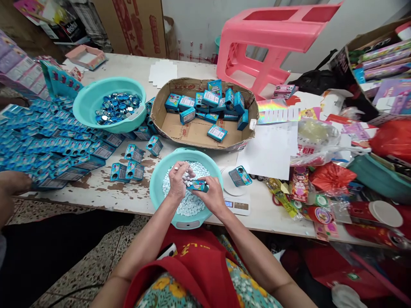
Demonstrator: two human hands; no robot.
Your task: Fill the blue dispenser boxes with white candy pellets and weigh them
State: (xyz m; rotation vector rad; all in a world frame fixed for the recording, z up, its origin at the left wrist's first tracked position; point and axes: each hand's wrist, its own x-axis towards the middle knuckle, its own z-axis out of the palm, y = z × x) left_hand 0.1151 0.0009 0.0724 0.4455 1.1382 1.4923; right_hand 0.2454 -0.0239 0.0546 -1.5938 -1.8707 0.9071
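Observation:
My left hand [178,179] is curled around a small heap of white candies [187,176] above a turquoise basin [156,171]. Loose white pellets of the same kind [192,205] cover the basin's bottom. Between the fingers of my right hand [212,194] is a small blue candy box [197,185], tilted with one end toward the candies in my left hand. Whether the box has candies inside I cannot tell. Just right of the basin, another blue box [240,176] rests on a kitchen scale [239,205].
A cut-down cardboard box [180,136] holds several blue boxes. Another turquoise basin [85,102] contains blue-and-silver caps. Many blue boxes [64,147] line the left side, near another person's hand [14,184]. A pink stool [269,34] stands behind; wrappers and bags clutter the right.

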